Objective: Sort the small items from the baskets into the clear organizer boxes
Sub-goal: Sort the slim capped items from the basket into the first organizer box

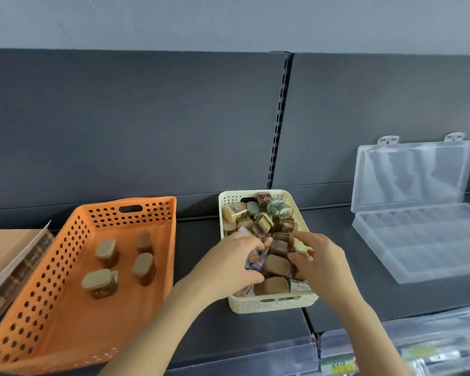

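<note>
Head view: both forearms reach forward from the lower edge over the dark shelf [206,335] into the cream basket [276,303], which is heaped with small tan-lidded jars [276,265]. The left hand [232,263] lies palm-down at the basket's left side, its fingers curled round a purple-labelled item [253,260], with the thumb above it. The right hand [323,263] comes in from the right, back upward, its fingers bent down among the jars. Blur hides whether its grip has hold of anything. To the left stands an orange basket [65,308] with four more jars [99,283] upright on its floor, and a cardboard box [3,248] beside it. The clear organizer box [429,240] sits well to the right, lid [410,175] raised.
</note>
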### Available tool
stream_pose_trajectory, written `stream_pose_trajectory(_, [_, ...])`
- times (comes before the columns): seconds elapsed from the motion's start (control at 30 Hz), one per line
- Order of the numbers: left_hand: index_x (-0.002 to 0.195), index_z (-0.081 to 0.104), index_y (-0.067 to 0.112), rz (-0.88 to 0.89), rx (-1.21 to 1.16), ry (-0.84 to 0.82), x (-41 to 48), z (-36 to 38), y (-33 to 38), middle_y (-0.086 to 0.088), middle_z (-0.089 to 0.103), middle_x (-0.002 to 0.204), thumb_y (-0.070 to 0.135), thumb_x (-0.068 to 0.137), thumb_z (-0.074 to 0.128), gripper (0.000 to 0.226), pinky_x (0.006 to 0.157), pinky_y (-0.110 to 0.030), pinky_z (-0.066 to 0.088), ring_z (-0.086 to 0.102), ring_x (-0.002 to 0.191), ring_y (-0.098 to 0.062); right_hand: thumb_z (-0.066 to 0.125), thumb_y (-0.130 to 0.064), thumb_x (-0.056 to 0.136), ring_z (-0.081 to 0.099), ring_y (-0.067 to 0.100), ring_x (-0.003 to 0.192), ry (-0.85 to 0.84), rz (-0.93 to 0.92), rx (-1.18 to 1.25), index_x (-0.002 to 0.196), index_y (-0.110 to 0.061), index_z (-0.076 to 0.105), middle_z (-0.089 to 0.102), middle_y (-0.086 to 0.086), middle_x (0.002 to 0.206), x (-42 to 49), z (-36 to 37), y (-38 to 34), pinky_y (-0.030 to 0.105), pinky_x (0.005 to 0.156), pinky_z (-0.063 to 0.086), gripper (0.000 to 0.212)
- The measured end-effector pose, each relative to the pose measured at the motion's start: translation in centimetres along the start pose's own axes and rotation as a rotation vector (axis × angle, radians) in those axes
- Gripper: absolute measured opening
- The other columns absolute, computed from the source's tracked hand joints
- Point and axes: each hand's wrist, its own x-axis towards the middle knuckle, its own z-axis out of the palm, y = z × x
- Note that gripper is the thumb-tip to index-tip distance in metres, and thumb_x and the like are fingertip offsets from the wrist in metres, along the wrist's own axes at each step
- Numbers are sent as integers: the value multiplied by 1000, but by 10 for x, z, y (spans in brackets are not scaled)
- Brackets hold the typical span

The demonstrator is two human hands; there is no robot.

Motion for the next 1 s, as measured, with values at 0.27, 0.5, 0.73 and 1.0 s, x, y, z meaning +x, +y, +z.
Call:
stream_pose_trajectory(0.27, [129,50,25,32,14,-70,21,22,11,5,48,124,20,88,61,42,86,-26,44,50,96,-12,56,-1,88,57,13,105,-33,-41,-25,123,-22,61,60,-1,121,5,-1,12,12,78,36,41])
stream_pose_trajectory(0.5, [115,52,26,-4,-7,9,18,27,8,8,60,110,21,87,60,29,81,-37,50,56,93,-13,63,-1,82,50,5,90,-61,-107,11,117,-23,66,63,-5,111,8,4,6,-2,67,34,42])
stream_pose_trajectory(0.73, [123,55,26,-78,-120,302,5,3,-5,13,62,116,22,85,65,40,86,-23,50,58,100,-3,66,-15,86,59,12,88,-54,-64,7,111,-17,66,66,-4,101,13,9,-2,8,65,36,26])
stream_pose_trajectory(1.0, [110,64,26,-152,-149,517,-31,-36,-33,14,66,101,15,80,71,32,81,-26,53,61,93,-4,51,-9,94,71,18,87,-115,153,826,106,-10,63,71,7,98,9,6,-39,36,78,58,17])
